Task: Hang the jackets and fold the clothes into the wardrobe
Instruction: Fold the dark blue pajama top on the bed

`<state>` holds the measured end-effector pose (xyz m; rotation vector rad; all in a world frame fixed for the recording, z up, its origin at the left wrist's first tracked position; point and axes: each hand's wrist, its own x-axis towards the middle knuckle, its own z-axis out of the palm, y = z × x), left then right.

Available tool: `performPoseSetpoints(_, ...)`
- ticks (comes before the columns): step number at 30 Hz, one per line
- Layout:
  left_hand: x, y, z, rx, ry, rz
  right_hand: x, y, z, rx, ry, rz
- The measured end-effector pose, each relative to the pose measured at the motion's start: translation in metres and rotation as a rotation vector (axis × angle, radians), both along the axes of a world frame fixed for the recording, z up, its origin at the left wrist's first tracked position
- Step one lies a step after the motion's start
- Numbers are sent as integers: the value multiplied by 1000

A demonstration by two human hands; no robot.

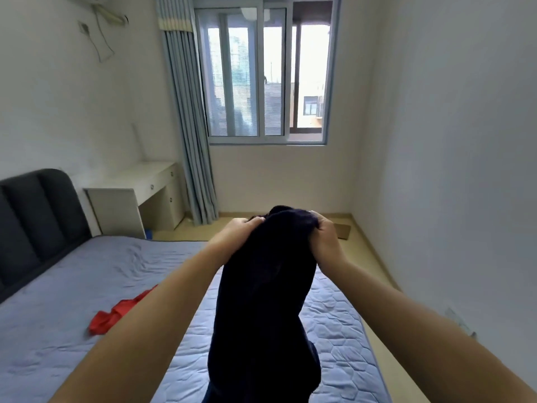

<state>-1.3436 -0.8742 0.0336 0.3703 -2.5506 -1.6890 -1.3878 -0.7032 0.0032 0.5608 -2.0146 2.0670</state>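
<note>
I hold a dark navy garment up in front of me with both arms stretched out. My left hand grips its top edge on one side, fingers curled over the bunched cloth. My right hand clenches the other side of the same edge, thumb and fingers closed round the fabric. The garment hangs down between my forearms, above the bed with its bluish quilted cover. The fabric is so dark that I cannot make out any label or writing on it. A red garment lies crumpled on the bed to my left, partly hidden behind my left forearm. A dark padded headboard stands at the far left, with a white desk just beside it. Past the desk a grey-blue curtain hangs next to the window. A flat brown piece of cardboard lies on the floor beyond my right hand.
</note>
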Motion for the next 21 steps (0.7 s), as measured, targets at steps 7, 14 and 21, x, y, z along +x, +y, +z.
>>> performPoseSetpoints(7, 23, 17, -19, -12, 383, -257, -3, -17, 31, -160, -181, 111)
performPoseSetpoints(14, 21, 7, -19, -471, 538, 107, -14, 2, 37, -125, -280, -100)
performPoseSetpoints(21, 6, 45, -44, -373, 379, -130, -14, 17, 67, -208, -345, -132)
